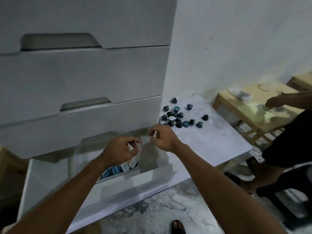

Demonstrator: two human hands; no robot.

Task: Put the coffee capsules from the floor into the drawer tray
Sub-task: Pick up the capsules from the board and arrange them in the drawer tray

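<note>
Several dark blue coffee capsules [179, 116] lie scattered on a white sheet [211, 141] on the floor, right of the white drawer unit. The bottom drawer [135, 184] is pulled out. Its tray [152, 163] holds a row of capsules [118, 168] with pale lids. My left hand [120, 150] hovers over the tray with fingers curled; nothing shows clearly in it. My right hand [162, 138] is above the tray's right part, fingers pinched loosely, and the blur hides whether it holds anything.
Closed white drawers [81, 73] rise above the open one. Another person's hand [276, 103] reaches over a low wooden table [256, 108] at the right, their dark clothing [290, 142] beside the sheet. A sandalled foot [178, 227] stands on the marbled floor.
</note>
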